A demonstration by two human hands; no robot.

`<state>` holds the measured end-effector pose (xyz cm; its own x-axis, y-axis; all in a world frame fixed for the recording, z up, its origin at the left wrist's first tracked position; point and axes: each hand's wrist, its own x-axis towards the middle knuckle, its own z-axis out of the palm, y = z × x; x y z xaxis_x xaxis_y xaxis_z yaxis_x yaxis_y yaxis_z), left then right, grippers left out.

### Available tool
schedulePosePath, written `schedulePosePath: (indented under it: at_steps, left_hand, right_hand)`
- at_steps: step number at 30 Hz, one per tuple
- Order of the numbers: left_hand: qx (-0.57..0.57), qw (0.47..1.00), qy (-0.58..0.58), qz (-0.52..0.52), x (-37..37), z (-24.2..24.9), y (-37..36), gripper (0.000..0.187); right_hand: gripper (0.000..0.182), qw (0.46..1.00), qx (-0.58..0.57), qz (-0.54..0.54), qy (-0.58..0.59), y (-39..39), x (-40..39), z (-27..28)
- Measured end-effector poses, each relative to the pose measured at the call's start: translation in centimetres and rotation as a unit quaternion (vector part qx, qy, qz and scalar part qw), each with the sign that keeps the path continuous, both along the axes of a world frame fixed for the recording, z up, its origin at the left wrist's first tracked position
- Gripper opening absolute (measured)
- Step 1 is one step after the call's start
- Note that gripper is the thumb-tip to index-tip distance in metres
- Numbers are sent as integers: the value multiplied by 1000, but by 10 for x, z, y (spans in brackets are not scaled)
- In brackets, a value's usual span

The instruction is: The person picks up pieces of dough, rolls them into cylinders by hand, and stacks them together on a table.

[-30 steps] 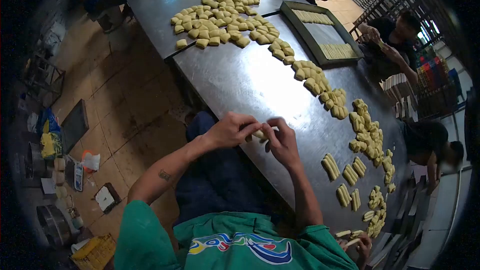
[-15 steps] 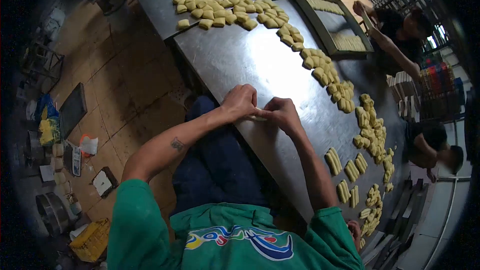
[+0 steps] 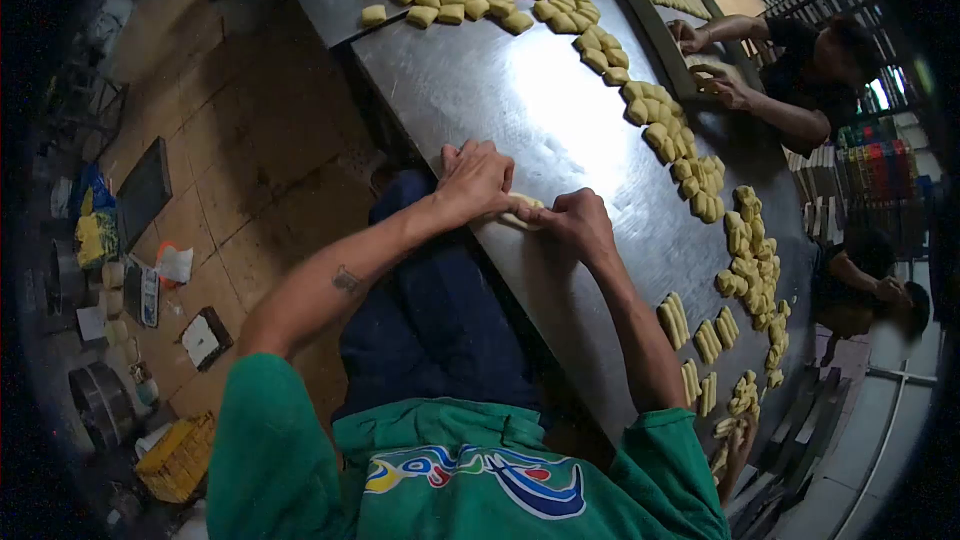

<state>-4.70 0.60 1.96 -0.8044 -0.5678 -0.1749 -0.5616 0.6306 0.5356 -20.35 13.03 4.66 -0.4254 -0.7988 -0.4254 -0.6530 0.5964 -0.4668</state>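
Note:
My left hand (image 3: 474, 180) and my right hand (image 3: 580, 222) meet over a small pale piece of dough (image 3: 522, 212) near the metal table's edge. The fingers of both hands are closed on the dough, left hand at its left end, right hand at its right end. A long band of yellow dough pieces (image 3: 655, 118) curves across the table beyond my hands. Rolled dough strips in small groups (image 3: 708, 342) lie to the right of my right forearm.
Across the metal table (image 3: 460, 80), a co-worker's hands (image 3: 728, 90) are at a tray (image 3: 640, 10) with dough rows. Another person's hand (image 3: 738, 440) touches dough at the lower right. A further person (image 3: 865, 280) stands at the far right.
The dough between my hands shows more, and my left hand's fingers have spread a little. The co-worker's hands have come down to the tray. Another hand has reached the dough at lower right.

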Motion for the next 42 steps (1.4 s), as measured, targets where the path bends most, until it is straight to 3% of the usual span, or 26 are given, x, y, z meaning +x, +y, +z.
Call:
schedulePosePath:
  at_steps: [1,4,5,8,11,13,14,17,19,20,21,23,25,27,29,31,33,37,40,42]
  left_hand:
    - [-32,999,28,11,0,-8,2,42]
    - [-6,996,50,-68,10,-15,-19,43]
    - [21,992,56,-108,11,-13,-26,44]
    - [1,993,61,-103,13,-6,-26,49]
    - [6,996,30,-79,2,4,-19,56]
    - [51,995,-75,-31,-9,15,-16,53]
    - [-19,1000,8,13,-9,-1,-6,45]
    - [-23,998,49,-21,5,-1,-8,36]
    - [29,998,6,-61,7,3,-22,35]
    - [38,998,-16,-55,3,5,-27,36]
    - [54,997,-39,-45,0,8,-28,37]
    - [28,999,-31,-32,-1,4,-20,39]
    - [-34,997,61,-21,2,-13,-17,39]
    - [-31,996,78,-27,6,-14,-23,40]
    - [7,996,70,-49,7,-18,-26,38]
    - [-29,996,77,-38,8,-11,-27,44]
    - [-9,994,54,-90,7,-7,-28,52]
    - [-39,997,-57,-34,-22,-9,-26,57]
    - [-32,998,-5,-46,-11,-6,-15,49]
    - [-44,994,42,-89,1,-9,-22,39]
  right_hand:
    - [62,999,29,4,43,2,2,1]
    - [63,995,86,52,26,2,-22,0]
    - [61,996,26,86,-25,8,-38,-15]
    - [62,986,-7,156,55,7,-22,9]
    - [68,974,6,174,144,-3,-25,-8]
    - [77,989,60,89,103,-13,-19,-1]
    - [77,992,71,73,77,-15,-14,1]
    - [66,991,132,15,-5,-9,-21,6]
    - [66,991,128,25,26,-6,-31,-3]
    - [69,994,79,72,8,-3,-38,-3]
    - [73,996,71,31,-46,-5,-42,-8]
    - [75,985,114,49,117,-19,-17,11]
    - [72,991,111,-9,74,-17,-24,-11]
    - [68,991,119,-37,50,-15,-32,-8]
    - [76,995,83,54,-10,-5,-43,-13]
    - [76,979,45,183,81,-4,-38,2]
    - [76,976,41,179,119,-9,-33,-1]
    - [77,983,92,108,113,-32,-32,-8]
    - [78,974,129,110,148,-21,-17,2]
    - [80,985,142,43,88,-10,-29,-5]
